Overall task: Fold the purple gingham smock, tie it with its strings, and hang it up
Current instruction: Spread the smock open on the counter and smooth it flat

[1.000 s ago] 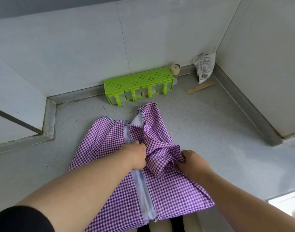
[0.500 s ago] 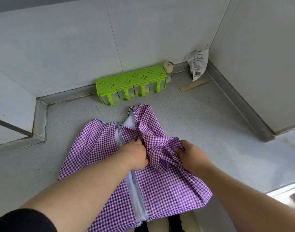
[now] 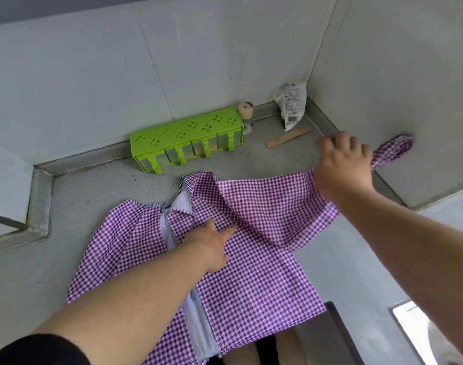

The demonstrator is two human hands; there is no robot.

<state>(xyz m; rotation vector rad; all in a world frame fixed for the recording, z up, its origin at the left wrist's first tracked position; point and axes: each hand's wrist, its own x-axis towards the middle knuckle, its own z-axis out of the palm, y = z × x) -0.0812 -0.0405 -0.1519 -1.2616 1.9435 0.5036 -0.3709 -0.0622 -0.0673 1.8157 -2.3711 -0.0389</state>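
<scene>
The purple gingham smock (image 3: 251, 275) lies spread on the grey counter (image 3: 343, 264), its pale lining strip running down the middle. My left hand (image 3: 212, 243) presses flat on the cloth near its centre, index finger pointing right. My right hand (image 3: 342, 164) grips one sleeve of the smock and holds it stretched out to the right, above the counter. The sleeve's cuff end (image 3: 393, 150) sticks out past my fingers, blurred against the right wall.
A green spice rack (image 3: 188, 138) stands against the back wall. Beside it is a small cream jar (image 3: 245, 109), a crumpled white packet (image 3: 291, 105) in the corner and a flat wooden stick (image 3: 287, 137). The counter's front edge runs under the smock.
My right hand has pulled the bunched sleeve out to the right and up, stretching it straight. My left hand has let go of the folds and now presses flat on the cloth.
</scene>
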